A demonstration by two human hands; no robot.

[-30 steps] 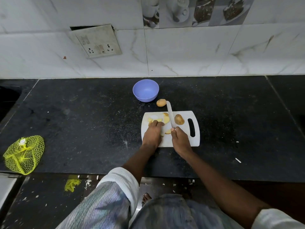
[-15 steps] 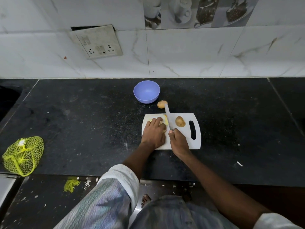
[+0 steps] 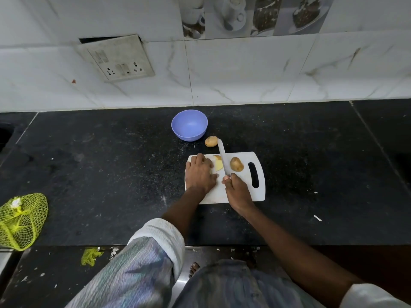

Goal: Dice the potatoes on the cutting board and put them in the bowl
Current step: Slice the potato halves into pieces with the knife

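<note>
A white cutting board (image 3: 244,192) lies on the black counter. My left hand (image 3: 200,174) lies over cut potato pieces (image 3: 218,165) on the board's left part, fingers spread flat on them and hiding most of them. My right hand (image 3: 238,190) grips the handle of a white-bladed knife (image 3: 223,157), whose blade points away across the board, just right of the pieces. A whole potato (image 3: 236,164) rests on the board right of the blade. Another whole potato (image 3: 211,141) sits on the counter behind the board. The blue bowl (image 3: 189,124) stands farther back, nothing visible inside it.
A yellow mesh bag (image 3: 21,218) lies at the counter's front left edge. The tiled wall with a socket plate (image 3: 117,60) runs along the back. Bare black counter (image 3: 100,174) spreads left and right of the board.
My left hand has slid forward and flattened over the cut pieces, covering most of them. The knife has stayed over the board, shifting only slightly.
</note>
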